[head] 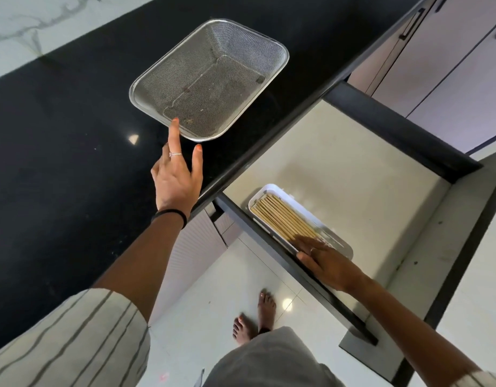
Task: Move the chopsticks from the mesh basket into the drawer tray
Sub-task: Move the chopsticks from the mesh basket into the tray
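Observation:
The steel mesh basket (280,55) sits on the black countertop with nothing inside it. My left hand (176,174) reaches toward its near rim, fingers spread, index fingertip touching the rim. Below, in the pulled-out drawer, a white tray (255,201) holds several pale wooden chopsticks (283,216) lying side by side. My right hand (323,259) rests flat on the near end of the chopsticks and tray, next to the drawer's dark side rail, covering their near tips.
The black countertop (59,135) runs across the left, its front edge above the drawer. The cream drawer floor (339,163) spreads beyond the tray inside dark walls. Lilac cabinet doors (450,65) stand at right. My bare feet (255,317) are on the glossy tiled floor.

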### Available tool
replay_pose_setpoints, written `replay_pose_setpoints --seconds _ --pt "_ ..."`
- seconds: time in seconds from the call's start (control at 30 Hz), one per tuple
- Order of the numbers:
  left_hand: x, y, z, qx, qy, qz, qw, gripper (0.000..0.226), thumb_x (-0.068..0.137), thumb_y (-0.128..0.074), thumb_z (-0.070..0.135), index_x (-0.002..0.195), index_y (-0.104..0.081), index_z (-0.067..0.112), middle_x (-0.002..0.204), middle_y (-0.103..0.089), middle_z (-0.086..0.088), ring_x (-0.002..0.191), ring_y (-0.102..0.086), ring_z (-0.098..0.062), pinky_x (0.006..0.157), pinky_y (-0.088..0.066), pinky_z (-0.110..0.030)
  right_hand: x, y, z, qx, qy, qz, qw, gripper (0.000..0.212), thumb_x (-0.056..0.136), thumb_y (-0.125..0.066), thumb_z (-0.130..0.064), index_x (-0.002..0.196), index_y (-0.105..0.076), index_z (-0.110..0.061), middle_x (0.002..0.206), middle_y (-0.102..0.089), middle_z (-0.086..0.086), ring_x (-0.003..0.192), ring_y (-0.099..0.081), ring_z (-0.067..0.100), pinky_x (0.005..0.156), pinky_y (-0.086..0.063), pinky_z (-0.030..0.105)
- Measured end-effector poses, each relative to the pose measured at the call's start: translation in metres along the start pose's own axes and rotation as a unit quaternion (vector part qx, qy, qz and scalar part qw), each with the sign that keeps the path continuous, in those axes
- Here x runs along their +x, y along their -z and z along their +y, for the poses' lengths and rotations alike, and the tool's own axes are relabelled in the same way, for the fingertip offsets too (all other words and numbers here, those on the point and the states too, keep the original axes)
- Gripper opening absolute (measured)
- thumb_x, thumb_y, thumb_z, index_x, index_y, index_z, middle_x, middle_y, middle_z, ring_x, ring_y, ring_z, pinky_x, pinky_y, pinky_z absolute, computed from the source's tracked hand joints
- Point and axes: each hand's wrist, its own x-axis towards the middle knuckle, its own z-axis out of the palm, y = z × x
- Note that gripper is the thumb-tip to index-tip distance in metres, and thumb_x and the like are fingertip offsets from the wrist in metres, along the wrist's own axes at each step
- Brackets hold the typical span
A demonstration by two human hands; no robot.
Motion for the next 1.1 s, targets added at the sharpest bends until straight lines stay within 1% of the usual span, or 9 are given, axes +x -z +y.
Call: replay_pose_setpoints --seconds 0.17,0.37,0.47,0.57,0.7,0.83,0.93,1.0,1.1 --pt "0.001 -0.003 -0.003 0.002 -0.006 0.007 1.000 0.064 0.102 -0.037 0.043 0.155 -0.007 0.026 0.151 -0.041 -0.010 0.133 -0.046 -0.030 0.112 -0.031 -0.051 0.029 0.003 -0.032 0.123 -0.027 0.009 0.992 0.063 0.089 -0.028 -0.064 0.147 -0.015 -0.044 0.157 -0.017 -0.015 0.145 -0.012 0.011 0.119 -0.017 0.038" --pt "0.002 -0.003 -0.003 0.001 -0.007 0.010 1.000 0.064 0.102 -0.037 0.043 0.155 -0.008 0.026 0.150 -0.043 -0.008 0.134 -0.046 -0.027 0.112 -0.032 -0.052 0.066 0.008 -0.052 0.055 0.045 0.005 0.997 0.057 0.096 -0.032 -0.050 0.148 -0.026 -0.027 0.155 -0.029 -0.001 0.144 -0.021 0.017 0.120 -0.017 0.042" --pt "0.002 -0.003 -0.004 -0.002 -0.005 0.008 1.000 0.064 0.101 -0.037 0.043 0.155 -0.009 0.025 0.150 -0.043 -0.009 0.133 -0.047 -0.028 0.112 -0.034 -0.053 0.063 -0.004 -0.038 0.035 0.007 -0.023 0.999 0.065 0.092 -0.027 -0.062 0.147 -0.028 -0.028 0.152 -0.035 0.001 0.142 -0.027 0.021 0.118 -0.024 0.043" --pt "0.002 -0.004 -0.004 -0.002 -0.003 0.013 1.000 0.064 0.101 -0.037 0.045 0.155 -0.008 0.027 0.150 -0.043 -0.007 0.133 -0.047 -0.027 0.112 -0.031 -0.051 0.052 -0.013 -0.024 0.008 -0.026 0.005 1.000 0.072 0.084 -0.021 -0.077 0.141 -0.032 -0.034 0.142 -0.048 0.002 0.134 -0.040 0.023 0.112 -0.034 0.040" --pt "0.001 -0.006 -0.006 0.002 0.003 0.014 1.000 0.065 0.101 -0.036 0.048 0.155 -0.005 0.031 0.149 -0.044 -0.007 0.130 -0.049 -0.026 0.112 -0.029 -0.049 0.046 -0.017 -0.017 0.007 -0.022 0.023 0.999 0.068 0.082 -0.020 -0.080 0.139 -0.019 -0.044 0.142 -0.046 0.000 0.132 -0.038 0.019 0.106 -0.028 0.029" --pt "0.001 -0.008 -0.008 -0.003 0.001 0.017 1.000 0.064 0.100 -0.036 0.049 0.154 -0.004 0.033 0.148 -0.045 -0.008 0.130 -0.049 -0.026 0.111 -0.029 -0.048 0.050 -0.013 -0.021 0.068 -0.037 0.053 0.996 0.069 0.082 -0.020 -0.080 0.135 -0.037 -0.040 0.132 -0.056 -0.004 0.121 -0.048 0.010 0.111 -0.037 0.038" --pt "0.001 -0.007 -0.007 -0.007 0.000 0.017 1.000 0.064 0.101 -0.037 0.049 0.154 -0.004 0.034 0.148 -0.045 -0.008 0.131 -0.048 -0.027 0.112 -0.028 -0.049 0.049 -0.017 -0.018 0.099 -0.048 0.128 0.986 0.065 0.089 -0.022 -0.071 0.139 -0.038 -0.033 0.142 -0.049 -0.004 0.133 -0.044 0.016 0.111 -0.034 0.033" --pt "0.001 -0.007 -0.007 -0.005 0.002 0.016 1.000 0.065 0.101 -0.037 0.049 0.154 -0.004 0.034 0.148 -0.045 -0.009 0.130 -0.048 -0.029 0.112 -0.028 -0.051 0.046 -0.023 -0.015 0.083 -0.083 0.125 0.985 0.069 0.089 -0.021 -0.069 0.140 -0.041 -0.028 0.147 -0.044 0.000 0.139 -0.036 0.020 0.115 -0.031 0.042" --pt "0.000 -0.006 -0.007 -0.004 0.001 0.015 1.000 0.064 0.101 -0.036 0.049 0.154 -0.004 0.034 0.149 -0.044 -0.008 0.130 -0.049 -0.029 0.112 -0.028 -0.051 0.038 -0.031 -0.017 0.033 -0.079 0.084 0.993 0.071 0.085 -0.019 -0.065 0.140 -0.042 -0.027 0.152 -0.036 -0.003 0.145 -0.021 0.017 0.121 -0.015 0.039"
